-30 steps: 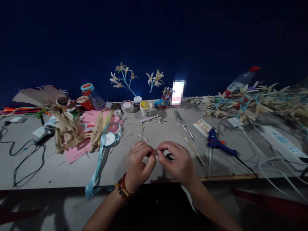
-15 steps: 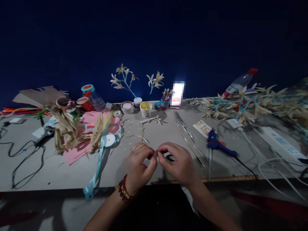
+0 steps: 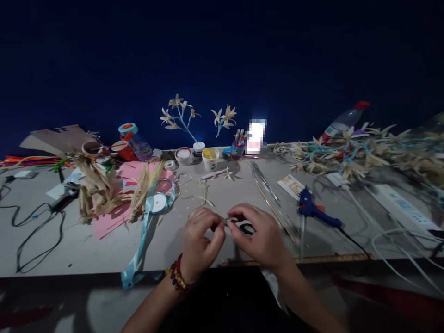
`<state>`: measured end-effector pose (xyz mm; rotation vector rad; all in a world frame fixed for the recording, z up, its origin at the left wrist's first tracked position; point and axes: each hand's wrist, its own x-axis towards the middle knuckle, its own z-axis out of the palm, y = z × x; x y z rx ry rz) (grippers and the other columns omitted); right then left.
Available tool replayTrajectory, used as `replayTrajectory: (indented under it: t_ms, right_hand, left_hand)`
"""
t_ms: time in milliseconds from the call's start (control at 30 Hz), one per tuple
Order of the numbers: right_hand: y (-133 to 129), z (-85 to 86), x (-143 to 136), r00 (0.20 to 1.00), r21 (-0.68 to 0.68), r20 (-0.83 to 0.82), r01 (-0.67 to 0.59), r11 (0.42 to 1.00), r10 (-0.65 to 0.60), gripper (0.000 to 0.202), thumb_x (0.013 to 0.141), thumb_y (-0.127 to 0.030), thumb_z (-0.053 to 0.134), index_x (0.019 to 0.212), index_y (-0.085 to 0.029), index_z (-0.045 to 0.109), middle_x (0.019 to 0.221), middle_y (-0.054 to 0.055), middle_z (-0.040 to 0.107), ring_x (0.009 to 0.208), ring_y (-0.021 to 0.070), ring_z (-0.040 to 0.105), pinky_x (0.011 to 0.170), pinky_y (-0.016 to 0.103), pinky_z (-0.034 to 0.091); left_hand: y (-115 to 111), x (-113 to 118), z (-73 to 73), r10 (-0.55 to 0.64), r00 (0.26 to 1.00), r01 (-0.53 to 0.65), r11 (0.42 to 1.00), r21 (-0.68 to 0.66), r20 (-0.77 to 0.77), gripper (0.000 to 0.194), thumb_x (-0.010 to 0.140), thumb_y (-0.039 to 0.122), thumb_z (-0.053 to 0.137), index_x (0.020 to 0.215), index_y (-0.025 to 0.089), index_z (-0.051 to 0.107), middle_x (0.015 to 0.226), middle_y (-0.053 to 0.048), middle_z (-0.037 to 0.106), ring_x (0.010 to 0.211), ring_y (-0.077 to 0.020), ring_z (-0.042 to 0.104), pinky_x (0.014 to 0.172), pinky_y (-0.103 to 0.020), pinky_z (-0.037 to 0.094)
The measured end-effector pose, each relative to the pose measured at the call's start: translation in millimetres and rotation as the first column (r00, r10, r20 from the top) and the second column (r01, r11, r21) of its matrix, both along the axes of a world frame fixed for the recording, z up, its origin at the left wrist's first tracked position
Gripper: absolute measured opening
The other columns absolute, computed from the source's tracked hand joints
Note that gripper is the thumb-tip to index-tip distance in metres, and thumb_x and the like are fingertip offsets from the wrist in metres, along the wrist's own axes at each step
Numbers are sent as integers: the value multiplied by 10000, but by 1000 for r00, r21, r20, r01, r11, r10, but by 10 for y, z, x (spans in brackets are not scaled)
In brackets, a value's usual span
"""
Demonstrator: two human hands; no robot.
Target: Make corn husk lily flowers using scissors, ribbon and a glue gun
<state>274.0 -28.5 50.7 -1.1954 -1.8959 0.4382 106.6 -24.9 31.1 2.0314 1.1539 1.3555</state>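
My left hand (image 3: 204,236), with a bead bracelet (image 3: 177,274) at the wrist, is closed in a pinch over the table's front part. Facing it, my right hand (image 3: 258,236) pinches too, fingertips almost meeting the left ones. Between them shows a small dark piece, too small to name. Behind the right fingers lies a black-handled thing (image 3: 247,228), mostly hidden, perhaps scissors. Ahead of my hands are thin pale husk strips (image 3: 204,199) and a white pen-like stick (image 3: 213,175) beside a small husk flower (image 3: 229,175). Thin wires (image 3: 265,180) lie to the right.
Left: dried corn husks (image 3: 93,189), pink paper (image 3: 107,222), blue ribbon (image 3: 142,245). Back: paper cup (image 3: 210,162), flower sprigs (image 3: 182,115), lit phone (image 3: 255,136). Right: blue glue gun (image 3: 315,210), power strip (image 3: 405,208), cables, heaped husk flowers (image 3: 347,152). A ruler (image 3: 333,258) lies along the front edge.
The fingertips of my two hands have drawn slightly apart, and a bit more of the small piece and of the black-handled thing shows. The objects on the table stay put.
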Motion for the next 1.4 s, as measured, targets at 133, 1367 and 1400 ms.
replayTrajectory:
  t_ms: [133,1367,1400]
  right_hand:
    - [19,-44,12,999,4,32,-1,1000,1,104,881,-179,557,793,-220,595,711,0,651,671,159,616,644,271,464]
    - [0,-88,-100,996,45,-85,0,999,4,88,900,-158,555,831,-201,589,741,9,635,692,150,590,672,269,446]
    - [-1,-86,-110,996,38,-90,-7,999,11,84,898,-155,558,835,-200,591,746,8,637,694,147,591,674,266,446]
  left_hand:
    - [-10,-4,0,9,1000,-9,1000,5,-2,151,839,113,549,718,204,551,659,-2,579,681,-169,557,776,-354,466]
    - [51,-28,-5,-15,1000,15,1000,9,-16,109,855,109,561,786,189,584,719,-15,610,746,-175,574,836,-360,458]
    - [48,-21,-13,-12,1000,12,1000,12,-11,116,855,105,557,780,190,584,713,-15,610,743,-175,574,840,-364,462]
